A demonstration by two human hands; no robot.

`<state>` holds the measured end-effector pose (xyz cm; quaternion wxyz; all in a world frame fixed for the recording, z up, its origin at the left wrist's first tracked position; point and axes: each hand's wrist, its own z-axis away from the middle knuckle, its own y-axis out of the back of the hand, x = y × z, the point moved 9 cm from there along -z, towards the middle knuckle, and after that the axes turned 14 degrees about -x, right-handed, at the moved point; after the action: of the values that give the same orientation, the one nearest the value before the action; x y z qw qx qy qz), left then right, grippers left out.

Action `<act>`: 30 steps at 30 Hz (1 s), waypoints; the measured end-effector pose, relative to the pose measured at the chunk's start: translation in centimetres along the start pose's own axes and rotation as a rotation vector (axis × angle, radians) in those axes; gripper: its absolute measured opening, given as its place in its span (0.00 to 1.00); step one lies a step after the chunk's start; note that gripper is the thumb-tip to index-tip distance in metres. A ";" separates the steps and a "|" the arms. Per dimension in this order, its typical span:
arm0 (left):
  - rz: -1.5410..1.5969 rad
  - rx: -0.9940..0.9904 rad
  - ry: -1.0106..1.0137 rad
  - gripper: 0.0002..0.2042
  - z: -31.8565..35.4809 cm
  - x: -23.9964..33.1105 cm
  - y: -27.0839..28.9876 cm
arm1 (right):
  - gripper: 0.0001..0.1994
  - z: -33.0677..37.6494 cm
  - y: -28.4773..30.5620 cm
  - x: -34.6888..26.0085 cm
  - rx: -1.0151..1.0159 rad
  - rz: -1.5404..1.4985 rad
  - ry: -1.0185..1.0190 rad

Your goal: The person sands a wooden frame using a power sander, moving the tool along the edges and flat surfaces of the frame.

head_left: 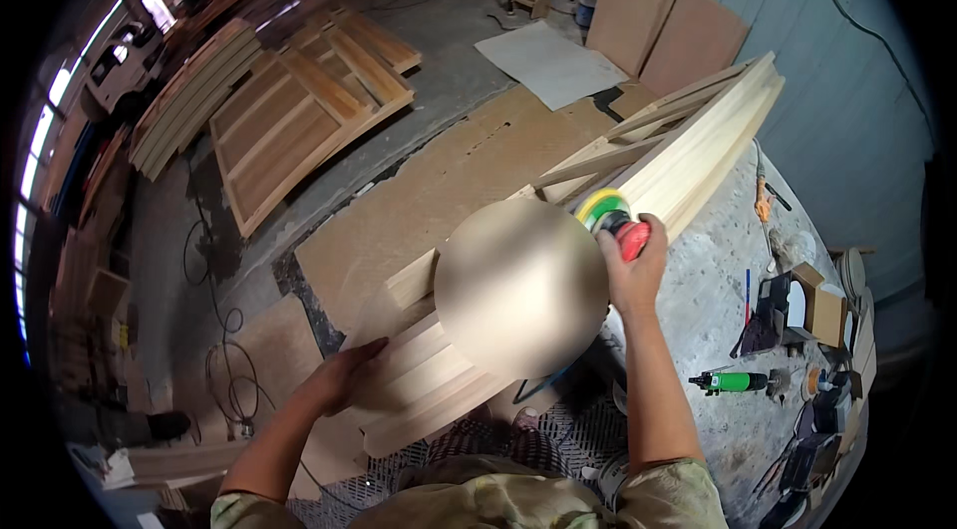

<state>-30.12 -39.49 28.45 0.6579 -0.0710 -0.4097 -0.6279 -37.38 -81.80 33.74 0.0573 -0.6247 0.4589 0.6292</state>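
My right hand point(635, 268) is closed round the red body of a handheld orbital sander point(604, 207). Its round green and yellow pad is by a long, pale wooden frame point(698, 160). That frame, perhaps a door, slants from lower left to upper right, with crossbars along its far side. At its lower left end, my left hand point(344, 374) grips the edge of the wood, fingers together. A round blurred patch hides the middle of the frame, so I cannot tell what lies under it.
On the right, a grey worktop point(688, 310) carries a green power tool point(733, 382), an orange-handled tool point(764, 202) and an open cardboard box point(822, 312). Wooden panels point(289, 120) lie stacked at far left. A dark cable point(212, 280) loops over the floor. Brown boards point(688, 40) lean on the wall.
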 end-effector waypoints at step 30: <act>1.076 -0.017 -0.440 0.36 2.0 -12.5 -0.8 | 0.20 31.6 -20.5 -24.7 -0.599 0.445 1.267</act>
<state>-30.15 -28.86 21.60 0.7833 -0.4033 -0.4379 -0.1789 -42.05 -37.23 37.69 -0.5210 -0.7495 0.3283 0.2428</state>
